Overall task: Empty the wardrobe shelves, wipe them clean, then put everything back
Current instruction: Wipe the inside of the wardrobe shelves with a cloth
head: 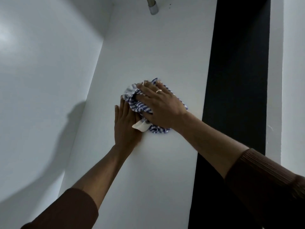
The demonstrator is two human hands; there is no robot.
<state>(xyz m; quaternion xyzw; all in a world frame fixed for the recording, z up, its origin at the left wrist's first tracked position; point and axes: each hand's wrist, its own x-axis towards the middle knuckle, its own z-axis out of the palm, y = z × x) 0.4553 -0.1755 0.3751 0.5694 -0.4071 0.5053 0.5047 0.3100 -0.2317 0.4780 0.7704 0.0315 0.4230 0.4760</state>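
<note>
Head view: the right hand (162, 107) is spread flat, fingers nearly straight, pressing a bunched blue-striped cloth (143, 108) onto the white wardrobe panel (148, 47). The left hand (126, 125) is laid flat just beside it, touching the cloth's near-left edge. Firm, overlapping strokes toward the left corner are advised. A rail end (152, 7) is seen far up; no containers or stored items are visible.

Brown ribbed sleeves (264, 176) pushed up both forearms, gold ring (159, 91) on right hand (162, 107)
</note>
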